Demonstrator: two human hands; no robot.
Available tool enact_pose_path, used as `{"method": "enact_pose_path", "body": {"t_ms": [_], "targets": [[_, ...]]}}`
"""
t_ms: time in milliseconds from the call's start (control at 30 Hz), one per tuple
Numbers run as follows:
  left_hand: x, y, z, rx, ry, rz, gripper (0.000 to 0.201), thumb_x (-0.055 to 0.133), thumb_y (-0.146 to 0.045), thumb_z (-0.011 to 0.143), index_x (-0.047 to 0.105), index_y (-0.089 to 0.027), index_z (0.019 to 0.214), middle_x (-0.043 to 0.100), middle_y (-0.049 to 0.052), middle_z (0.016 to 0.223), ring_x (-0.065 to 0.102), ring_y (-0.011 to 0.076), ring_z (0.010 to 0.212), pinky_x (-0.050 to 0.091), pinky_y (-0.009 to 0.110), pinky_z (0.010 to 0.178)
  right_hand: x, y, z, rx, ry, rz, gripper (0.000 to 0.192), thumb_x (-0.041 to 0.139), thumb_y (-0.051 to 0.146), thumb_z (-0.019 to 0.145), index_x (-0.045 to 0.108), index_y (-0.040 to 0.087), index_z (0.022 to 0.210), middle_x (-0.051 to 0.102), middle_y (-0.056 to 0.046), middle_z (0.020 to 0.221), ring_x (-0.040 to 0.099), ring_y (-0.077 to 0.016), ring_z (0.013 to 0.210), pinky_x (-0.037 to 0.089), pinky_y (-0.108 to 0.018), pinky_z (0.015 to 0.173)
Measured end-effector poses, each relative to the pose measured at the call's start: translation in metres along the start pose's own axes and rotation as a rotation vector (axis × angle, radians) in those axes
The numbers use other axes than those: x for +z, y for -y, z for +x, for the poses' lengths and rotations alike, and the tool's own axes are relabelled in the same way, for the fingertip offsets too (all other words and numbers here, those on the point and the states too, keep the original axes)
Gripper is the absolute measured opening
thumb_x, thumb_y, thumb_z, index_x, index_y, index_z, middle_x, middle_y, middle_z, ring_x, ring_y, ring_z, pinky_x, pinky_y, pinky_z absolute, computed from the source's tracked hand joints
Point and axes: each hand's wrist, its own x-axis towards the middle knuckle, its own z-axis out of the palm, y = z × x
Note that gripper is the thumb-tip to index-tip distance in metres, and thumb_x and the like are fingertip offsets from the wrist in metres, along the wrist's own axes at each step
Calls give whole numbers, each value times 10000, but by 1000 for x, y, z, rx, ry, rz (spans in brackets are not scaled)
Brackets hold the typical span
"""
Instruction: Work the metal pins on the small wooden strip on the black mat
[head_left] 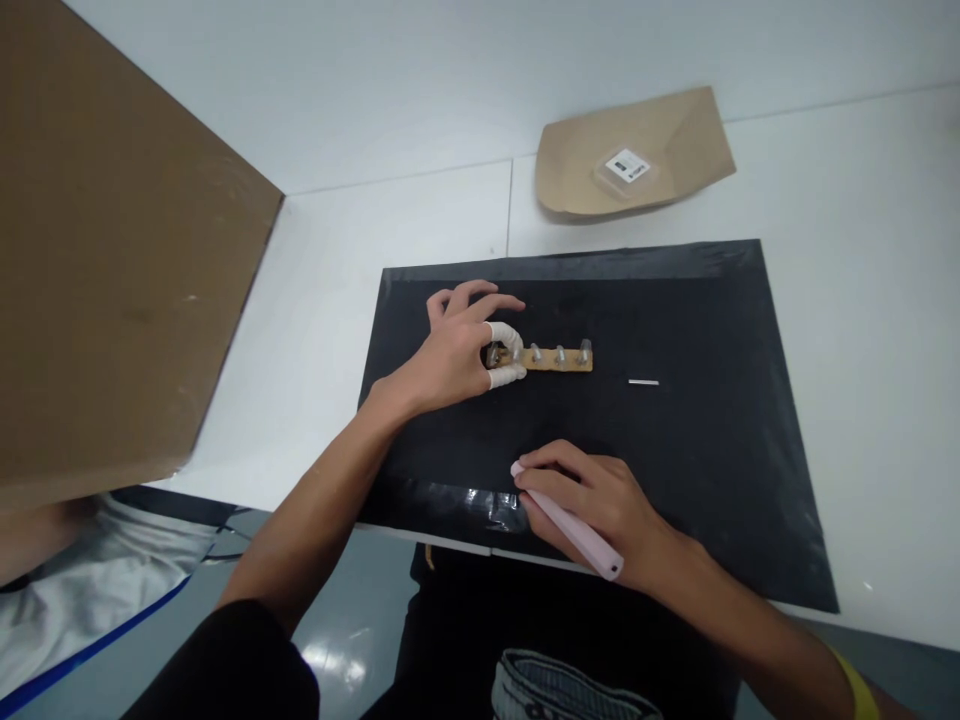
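Observation:
On the black mat (697, 480) lies a narrow yellowish strip (551, 365) with several small clear or silvery upright pieces along it. My left hand (457, 355) is at the strip's left end, its thumb and index finger in white finger covers and closed around one of the upright pieces. The other left fingers are held out and raised. My right hand (600, 500), nearer the mat's front edge, grips a pale pink pen-shaped tool (574, 530), its front end pointing up and left, apart from the strip.
A short thin white stick (643, 382) lies right of the strip. Behind the mat, a brown paper tray (690, 150) holds a small clear box with a white label (627, 165). A tall brown board (127, 250) stands at left, with another person's arm and clothing (97, 590) beside it.

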Motion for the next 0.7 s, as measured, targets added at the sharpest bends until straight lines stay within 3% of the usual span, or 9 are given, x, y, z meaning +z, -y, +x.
{"method": "enact_pose_path", "body": {"t_ms": [167,433,700], "targets": [[0,-3,-1,-6,-8,41,131,847,-298,862,756,-219,914,655,80,1486,430,413,1471,250,606,1097,6,-2,-2,-50,-32,-60,108,613,149,990,701,173,1048,740,-63,1032,712,-119,729,575,-236,609],[11,-13,-11,26,-152,164,26,732,-221,923,754,-219,908,674,95,1466,443,422,1487,239,622,1115,9,-1,-2,-113,-40,-141,120,610,113,966,707,164,1013,751,-64,988,720,-135,748,579,-243,619],[4,-34,-34,-70,-228,162,25,729,-261,960,725,-238,951,667,90,1480,431,426,1507,262,645,1105,11,-3,-5,-145,-64,-151,119,626,98,944,688,171,1014,754,-62,984,723,-140,756,581,-243,634]]}}
